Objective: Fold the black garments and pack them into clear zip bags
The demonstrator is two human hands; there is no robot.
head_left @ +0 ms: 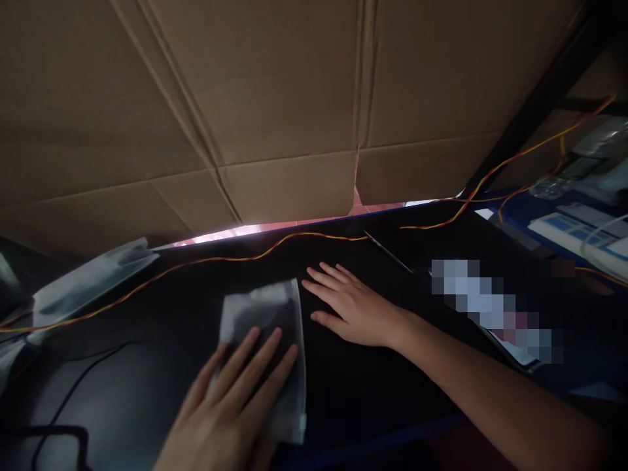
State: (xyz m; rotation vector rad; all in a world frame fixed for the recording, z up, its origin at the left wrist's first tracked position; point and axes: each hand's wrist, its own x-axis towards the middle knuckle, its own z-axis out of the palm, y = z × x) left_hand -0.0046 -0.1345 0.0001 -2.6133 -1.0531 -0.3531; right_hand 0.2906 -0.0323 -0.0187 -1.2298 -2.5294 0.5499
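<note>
A translucent zip bag (289,399) lies flat on the black table (343,386), its slider edge toward the right. My left hand (230,405) rests on top of the bag with its fingers spread, covering the bag's lower left part. Something dark shows through the plastic, but I cannot make out what it is. To the right of the bag, my right hand (353,307) is palm down over the bare tabletop, fingers apart and pointing left. Nothing is in it, and a small gap separates it from the bag.
A red and yellow twisted wire (220,259) runs along the table's back edge, below a cardboard panel (284,98). Another plastic bag (93,281) lies at the left, near a black cable (73,386). A pixelated device (520,353), papers (569,232) and a clear bottle (589,150) are at the right.
</note>
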